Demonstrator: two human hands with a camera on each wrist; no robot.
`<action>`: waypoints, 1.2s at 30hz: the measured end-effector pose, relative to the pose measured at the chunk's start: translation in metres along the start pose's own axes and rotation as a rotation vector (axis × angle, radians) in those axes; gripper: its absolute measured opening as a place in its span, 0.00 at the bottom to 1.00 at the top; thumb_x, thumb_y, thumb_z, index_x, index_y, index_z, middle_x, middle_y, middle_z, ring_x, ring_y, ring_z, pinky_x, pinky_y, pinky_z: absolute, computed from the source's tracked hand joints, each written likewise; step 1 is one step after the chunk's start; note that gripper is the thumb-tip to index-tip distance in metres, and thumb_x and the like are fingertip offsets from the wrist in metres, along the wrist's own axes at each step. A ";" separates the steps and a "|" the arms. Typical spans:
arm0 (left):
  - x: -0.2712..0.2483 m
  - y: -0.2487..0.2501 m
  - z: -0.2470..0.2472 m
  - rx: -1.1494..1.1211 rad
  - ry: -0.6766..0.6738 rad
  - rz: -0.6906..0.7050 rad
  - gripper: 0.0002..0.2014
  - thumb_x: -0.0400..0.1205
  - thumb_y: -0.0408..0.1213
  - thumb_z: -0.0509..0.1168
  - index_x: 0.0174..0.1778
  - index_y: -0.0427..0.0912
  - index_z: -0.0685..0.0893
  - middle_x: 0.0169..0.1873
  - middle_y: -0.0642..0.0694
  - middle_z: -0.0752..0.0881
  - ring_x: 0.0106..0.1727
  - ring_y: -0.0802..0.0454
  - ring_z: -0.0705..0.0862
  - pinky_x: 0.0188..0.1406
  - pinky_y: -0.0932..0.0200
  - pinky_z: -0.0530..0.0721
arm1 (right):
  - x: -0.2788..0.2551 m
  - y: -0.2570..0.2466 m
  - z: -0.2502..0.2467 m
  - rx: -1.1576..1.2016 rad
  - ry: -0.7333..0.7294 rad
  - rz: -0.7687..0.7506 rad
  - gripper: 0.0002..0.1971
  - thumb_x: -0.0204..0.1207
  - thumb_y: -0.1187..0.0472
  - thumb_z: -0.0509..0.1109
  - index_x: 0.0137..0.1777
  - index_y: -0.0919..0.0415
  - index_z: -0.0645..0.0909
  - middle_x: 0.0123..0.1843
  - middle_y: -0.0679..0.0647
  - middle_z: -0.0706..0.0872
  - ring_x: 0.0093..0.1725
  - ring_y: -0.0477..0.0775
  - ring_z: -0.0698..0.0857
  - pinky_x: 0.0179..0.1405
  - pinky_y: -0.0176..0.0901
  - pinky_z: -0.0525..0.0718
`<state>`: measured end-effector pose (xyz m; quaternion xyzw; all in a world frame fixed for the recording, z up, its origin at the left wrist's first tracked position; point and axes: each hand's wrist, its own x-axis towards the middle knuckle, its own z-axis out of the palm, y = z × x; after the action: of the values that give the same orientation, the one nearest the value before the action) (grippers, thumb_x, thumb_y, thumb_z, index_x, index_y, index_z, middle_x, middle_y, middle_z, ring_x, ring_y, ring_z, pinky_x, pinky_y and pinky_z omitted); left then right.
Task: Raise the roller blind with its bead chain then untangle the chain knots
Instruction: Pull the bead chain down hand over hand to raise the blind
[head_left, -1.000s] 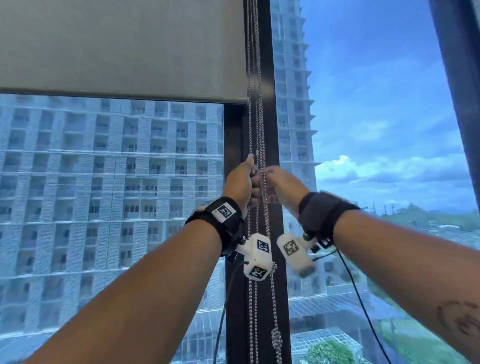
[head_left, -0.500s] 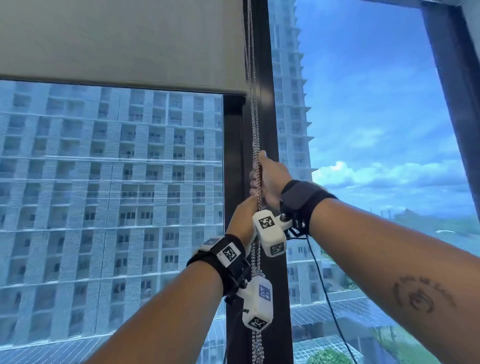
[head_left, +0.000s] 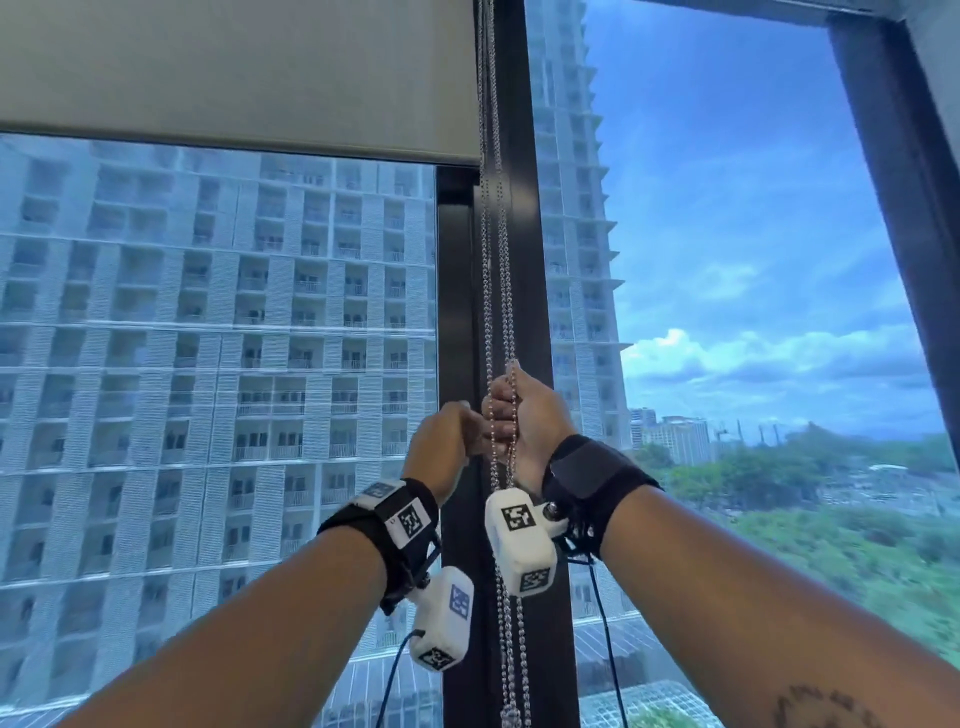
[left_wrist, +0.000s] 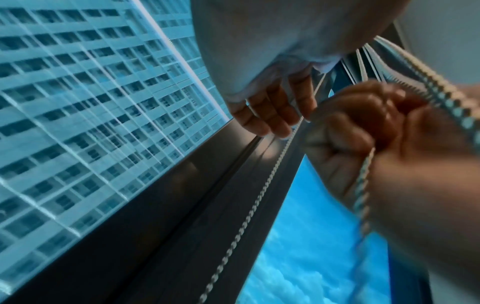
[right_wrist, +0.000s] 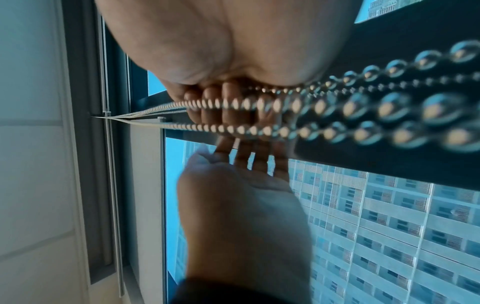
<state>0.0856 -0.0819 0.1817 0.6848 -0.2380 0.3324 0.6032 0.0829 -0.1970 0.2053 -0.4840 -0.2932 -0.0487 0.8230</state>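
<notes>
The grey roller blind (head_left: 234, 73) covers only the top of the left pane. Its bead chain (head_left: 493, 286) hangs in several strands in front of the dark mullion, with a tangled lump (head_left: 511, 714) near the bottom edge of the head view. My right hand (head_left: 519, 410) is fisted round the strands. My left hand (head_left: 447, 441) is just left of it and slightly lower. In the right wrist view the left hand (right_wrist: 241, 195) shows straight, spread fingers reaching to the chain (right_wrist: 337, 107). In the left wrist view its fingertips (left_wrist: 267, 117) lie against one strand (left_wrist: 249, 216).
The dark mullion (head_left: 530, 260) stands right behind the chain, with glass panes on both sides. A second dark frame post (head_left: 893, 208) runs down the right. Thin cables (head_left: 605, 649) dangle from the wrist cameras. A white wall (right_wrist: 33, 144) adjoins the window.
A second ago both hands were level on the chain. The left then dropped below the right. Now it has come back up beside the right hand, with its fingers straightened.
</notes>
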 end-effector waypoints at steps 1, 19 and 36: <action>0.006 0.005 0.000 -0.006 -0.003 0.022 0.19 0.83 0.47 0.53 0.34 0.40 0.82 0.33 0.40 0.86 0.36 0.47 0.80 0.41 0.48 0.76 | -0.001 0.003 -0.002 -0.023 0.011 -0.021 0.29 0.87 0.41 0.57 0.23 0.50 0.69 0.20 0.45 0.66 0.17 0.44 0.61 0.25 0.40 0.52; 0.044 0.057 0.042 -0.173 0.011 -0.049 0.23 0.83 0.49 0.55 0.61 0.34 0.81 0.33 0.37 0.83 0.33 0.39 0.84 0.38 0.44 0.81 | -0.026 0.034 -0.040 -0.244 -0.089 0.174 0.14 0.84 0.53 0.67 0.42 0.62 0.82 0.35 0.55 0.82 0.35 0.54 0.77 0.44 0.49 0.76; 0.007 0.022 0.044 -0.286 -0.046 -0.042 0.13 0.85 0.48 0.57 0.38 0.46 0.78 0.32 0.41 0.78 0.31 0.47 0.75 0.28 0.56 0.69 | 0.043 -0.069 0.011 -0.239 -0.025 -0.090 0.15 0.87 0.59 0.56 0.40 0.59 0.77 0.29 0.53 0.77 0.27 0.51 0.74 0.25 0.42 0.71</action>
<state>0.0817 -0.1284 0.1989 0.6041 -0.2822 0.2666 0.6959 0.0880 -0.2156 0.2849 -0.5656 -0.3171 -0.1141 0.7527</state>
